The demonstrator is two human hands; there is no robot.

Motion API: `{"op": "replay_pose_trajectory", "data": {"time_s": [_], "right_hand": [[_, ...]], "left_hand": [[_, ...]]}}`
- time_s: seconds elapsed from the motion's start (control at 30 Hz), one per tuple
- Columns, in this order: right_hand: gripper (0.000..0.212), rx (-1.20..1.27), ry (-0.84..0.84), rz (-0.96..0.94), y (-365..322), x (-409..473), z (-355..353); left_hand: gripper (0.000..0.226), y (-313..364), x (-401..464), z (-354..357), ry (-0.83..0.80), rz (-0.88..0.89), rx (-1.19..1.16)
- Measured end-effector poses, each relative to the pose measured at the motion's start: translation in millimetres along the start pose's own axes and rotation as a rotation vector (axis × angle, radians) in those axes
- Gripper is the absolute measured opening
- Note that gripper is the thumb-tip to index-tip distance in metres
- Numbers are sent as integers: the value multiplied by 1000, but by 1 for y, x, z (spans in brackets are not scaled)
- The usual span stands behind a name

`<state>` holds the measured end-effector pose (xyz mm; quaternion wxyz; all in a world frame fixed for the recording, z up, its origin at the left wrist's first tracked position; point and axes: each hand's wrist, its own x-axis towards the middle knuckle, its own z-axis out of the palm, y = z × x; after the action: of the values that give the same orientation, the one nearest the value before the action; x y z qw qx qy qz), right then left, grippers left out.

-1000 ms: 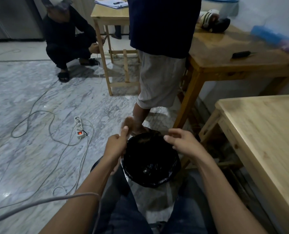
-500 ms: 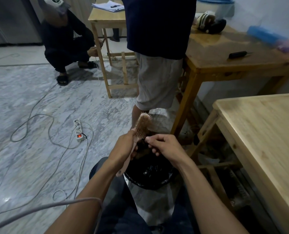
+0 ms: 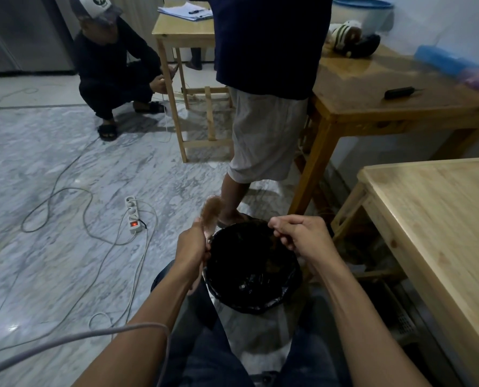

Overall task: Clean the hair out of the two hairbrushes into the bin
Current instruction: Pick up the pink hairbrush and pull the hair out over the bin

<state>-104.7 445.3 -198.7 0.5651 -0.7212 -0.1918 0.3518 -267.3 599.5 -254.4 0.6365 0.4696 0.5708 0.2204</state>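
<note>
- Nearest us, at 6 o'clock, we see dark trousers (image 3: 204, 356) on our own legs, with a grey cable (image 3: 73, 337) crossing the left forearm.
- Between the knees stands the bin (image 3: 253, 305), lined with a black bag; its mouth is open at the centre of the view.
- Our left hand (image 3: 192, 250) is closed around the handle of a hairbrush (image 3: 211, 212) at the bin's 9 o'clock rim; the brush head points up toward 12 o'clock, blurred, with brownish hair on it.
- Our right hand (image 3: 302, 237) sits over the bin's 1 o'clock rim, fingers curled and pinched together; we cannot tell whether any hair is between them.
- The two hands are apart, with the bin's mouth between them.
- At 3 o'clock is a pale wooden worktop (image 3: 442, 233).
- At 9 o'clock a power strip (image 3: 132, 215) with a red light lies on the marble floor (image 3: 37, 163) among looping cords.
- At 12 o'clock a standing person (image 3: 266, 107) has a foot just beyond the bin.
- At 11 o'clock, farther off, a person crouches (image 3: 112, 71) beside a small wooden table (image 3: 182, 32).
</note>
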Motion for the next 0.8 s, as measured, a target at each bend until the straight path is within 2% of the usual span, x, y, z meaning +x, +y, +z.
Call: {"op": "replay_pose_trajectory", "data": {"time_s": [0.1,0.17,0.23,0.3,0.47,0.53,0.6,0.67,0.8], "right_hand": [[19,-219,-39,33,4,3,6],[36,-319,-73,81,6,4,8],[57,-263,-19,60,4,5,14],[53,-184,31,14,-2,5,21],[30,-80,-41,-34,-2,8,38],[24,-60,30,-38,0,11,38],[26,-63,109,-22,3,13,34],[26,-60,169,-13,4,13,26],[26,-7,239,-9,7,14,11]], "left_hand": [[62,1,-7,4,-41,62,28],[70,3,-15,4,-71,143,119],[70,3,-22,3,-88,240,251],[64,1,-28,4,-114,301,295],[48,-5,-36,13,-82,468,491],[48,-11,-30,12,-83,386,388],[54,-14,-18,6,-60,218,192],[60,-14,-5,-3,-3,97,112],[53,-10,3,-9,22,6,6]]}}
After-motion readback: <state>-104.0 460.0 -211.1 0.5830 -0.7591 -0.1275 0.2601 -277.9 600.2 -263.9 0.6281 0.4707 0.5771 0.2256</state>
